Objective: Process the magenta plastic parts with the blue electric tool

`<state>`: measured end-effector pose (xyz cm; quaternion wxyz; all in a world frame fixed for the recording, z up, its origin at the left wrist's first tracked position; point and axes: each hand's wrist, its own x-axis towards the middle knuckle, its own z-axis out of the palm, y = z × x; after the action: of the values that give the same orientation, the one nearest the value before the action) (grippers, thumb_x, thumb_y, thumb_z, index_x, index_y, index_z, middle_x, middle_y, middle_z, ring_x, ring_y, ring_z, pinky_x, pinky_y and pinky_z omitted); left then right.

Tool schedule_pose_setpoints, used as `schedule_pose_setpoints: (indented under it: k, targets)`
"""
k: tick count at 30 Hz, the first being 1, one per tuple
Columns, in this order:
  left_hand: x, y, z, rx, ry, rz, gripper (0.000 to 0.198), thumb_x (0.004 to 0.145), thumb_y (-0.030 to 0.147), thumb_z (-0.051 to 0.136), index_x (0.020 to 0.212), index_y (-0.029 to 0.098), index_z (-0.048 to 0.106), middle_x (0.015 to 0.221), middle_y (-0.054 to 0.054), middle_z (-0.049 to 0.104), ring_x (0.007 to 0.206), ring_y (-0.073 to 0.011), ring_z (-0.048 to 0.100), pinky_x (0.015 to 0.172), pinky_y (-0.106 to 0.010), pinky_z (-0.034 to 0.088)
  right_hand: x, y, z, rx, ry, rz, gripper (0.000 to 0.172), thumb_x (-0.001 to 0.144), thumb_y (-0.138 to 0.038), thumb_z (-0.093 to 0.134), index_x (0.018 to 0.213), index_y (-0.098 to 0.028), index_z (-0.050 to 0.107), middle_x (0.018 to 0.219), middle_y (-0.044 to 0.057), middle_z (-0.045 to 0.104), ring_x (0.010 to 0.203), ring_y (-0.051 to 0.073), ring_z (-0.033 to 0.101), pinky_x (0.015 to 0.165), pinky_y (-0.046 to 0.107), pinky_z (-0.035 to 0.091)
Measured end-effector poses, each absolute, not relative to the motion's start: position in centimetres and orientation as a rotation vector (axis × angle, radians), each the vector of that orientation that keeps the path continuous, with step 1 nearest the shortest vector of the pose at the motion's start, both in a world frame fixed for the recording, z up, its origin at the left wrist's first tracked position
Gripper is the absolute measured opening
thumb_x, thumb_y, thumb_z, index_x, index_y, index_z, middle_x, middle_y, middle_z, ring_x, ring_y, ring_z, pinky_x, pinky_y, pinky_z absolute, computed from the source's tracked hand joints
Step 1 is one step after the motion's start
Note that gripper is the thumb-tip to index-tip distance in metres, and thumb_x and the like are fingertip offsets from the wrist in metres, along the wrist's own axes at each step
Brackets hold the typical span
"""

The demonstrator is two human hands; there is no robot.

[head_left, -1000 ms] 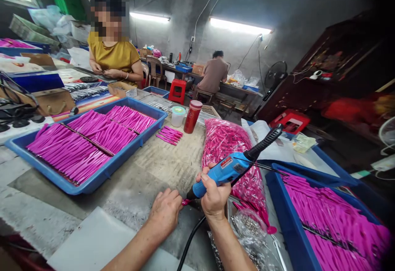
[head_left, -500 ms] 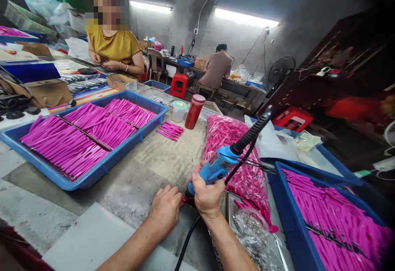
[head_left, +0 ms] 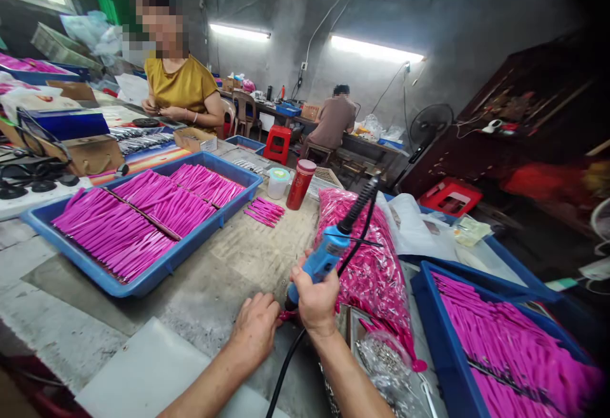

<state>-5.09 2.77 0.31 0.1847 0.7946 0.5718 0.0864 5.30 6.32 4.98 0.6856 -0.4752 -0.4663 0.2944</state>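
My right hand [head_left: 315,297] is wrapped round a blue electric screwdriver [head_left: 325,254], which leans with its black cord end up to the right and its nose down at the table. Under the nose a bit of a pink plastic piece [head_left: 286,315] shows. My left hand [head_left: 256,324] rests on the table with curled fingers, holding that piece; most of it is hidden by the fingers. Right behind the screwdriver lies a clear bag [head_left: 372,265] full of pink parts. Close to my right wrist is a plastic bag of small metal screws [head_left: 381,357].
Blue trays of pink handles stand left [head_left: 138,288] and right [head_left: 450,342]. A small row of pink pieces [head_left: 264,211], a lidded tub [head_left: 277,184] and a red flask [head_left: 301,184] are ahead. One person [head_left: 181,87] sits across the table; another [head_left: 333,116] works at the back.
The view has tilted up slightly. The screwdriver's upper end has swung a little to the left; its nose stays at the pink piece between my hands.
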Motion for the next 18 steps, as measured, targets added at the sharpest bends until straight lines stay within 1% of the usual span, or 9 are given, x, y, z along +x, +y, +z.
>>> schedule_pose_setpoints:
  k: [6, 9, 12, 13, 15, 18]
  targets:
    - [-5.3, 2.4, 0.8, 2.269, 1.620, 0.242, 0.016, 0.085, 0.016, 0.041, 0.082, 0.020, 0.057, 0.093, -0.003, 0.058, 0.089, -0.0191, 0.049, 0.074, -0.030, 0.035, 9.1, 3.2, 7.5, -1.017, -0.835, 0.791, 0.039, 0.060, -0.035, 0.071, 0.087, -0.016, 0.051, 0.060, -0.001, 0.055, 0.044, 0.015, 0.050, 0.042, 0.025, 0.041]
    - [-5.3, 2.3, 0.8, 2.255, 1.623, 0.280, 0.016, 0.085, 0.016, 0.041, 0.082, 0.021, 0.057, 0.095, -0.003, 0.059, 0.092, -0.0190, 0.049, 0.075, -0.030, 0.036, 11.2, 1.4, 8.0, -1.121, -0.785, 0.845, 0.044, 0.057, -0.039, 0.074, 0.085, -0.015, 0.050, 0.055, -0.001, 0.054, 0.043, 0.017, 0.049, 0.039, 0.025, 0.039]
    - [-5.4, 2.4, 0.9, 2.212, 1.619, 0.341, 0.016, 0.084, 0.015, 0.042, 0.083, 0.021, 0.057, 0.092, -0.003, 0.060, 0.090, -0.0184, 0.052, 0.075, -0.029, 0.037, 13.1, -0.2, 7.5, -1.253, -0.749, 0.903, 0.052, 0.053, -0.044, 0.076, 0.087, -0.015, 0.049, 0.052, 0.000, 0.053, 0.043, 0.019, 0.049, 0.038, 0.026, 0.038]
    - [-5.5, 2.4, 1.0, 2.190, 1.600, 0.371, 0.016, 0.084, 0.015, 0.042, 0.084, 0.021, 0.057, 0.091, -0.003, 0.060, 0.089, -0.0176, 0.053, 0.075, -0.028, 0.037, 13.7, -0.6, 7.2, -1.293, -0.753, 0.929, 0.051, 0.053, -0.046, 0.075, 0.086, -0.016, 0.049, 0.051, 0.000, 0.053, 0.043, 0.019, 0.049, 0.038, 0.026, 0.038]
    - [-5.7, 2.5, 1.2, 2.141, 1.533, 0.456, 0.017, 0.083, 0.014, 0.041, 0.085, 0.020, 0.057, 0.089, -0.003, 0.059, 0.087, -0.0155, 0.054, 0.075, -0.025, 0.038, 14.6, -1.4, 6.3, -1.359, -0.805, 0.949, 0.044, 0.055, -0.046, 0.073, 0.078, -0.018, 0.048, 0.051, 0.000, 0.053, 0.043, 0.019, 0.048, 0.039, 0.026, 0.037]
    - [-5.9, 2.5, 1.8, 2.063, 1.459, 0.601, 0.017, 0.081, 0.016, 0.042, 0.080, 0.020, 0.058, 0.083, -0.001, 0.059, 0.080, -0.0135, 0.054, 0.072, -0.022, 0.038, 15.6, -1.9, 4.5, -1.434, -0.915, 0.897, 0.031, 0.057, -0.037, 0.067, 0.074, -0.019, 0.049, 0.053, 0.000, 0.053, 0.045, 0.019, 0.049, 0.041, 0.025, 0.035]
